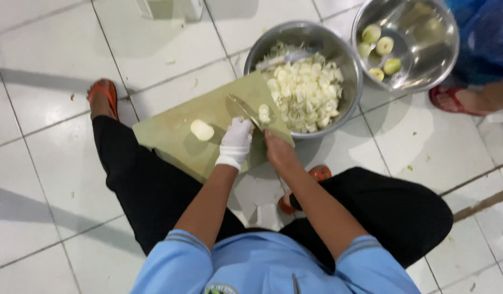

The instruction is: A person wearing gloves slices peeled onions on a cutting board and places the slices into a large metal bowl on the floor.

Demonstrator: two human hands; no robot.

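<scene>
Head view: right hand (279, 153) fingers clamped on a knife (245, 110), gloved left hand (235, 142) apparently closed, onion half (202, 130) left on the cutting board (169, 136), chopped onion (306, 90) heaped in the bowl (346, 54) beside the board.

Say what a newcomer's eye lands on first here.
First, the steel bowl heaped with chopped white onion at top centre, its rim overlapped by the pale green cutting board. On the board, the white-gloved left hand and bare right hand work a knife at a small onion piece. A second bowl with peeled onions sits top right.
</scene>
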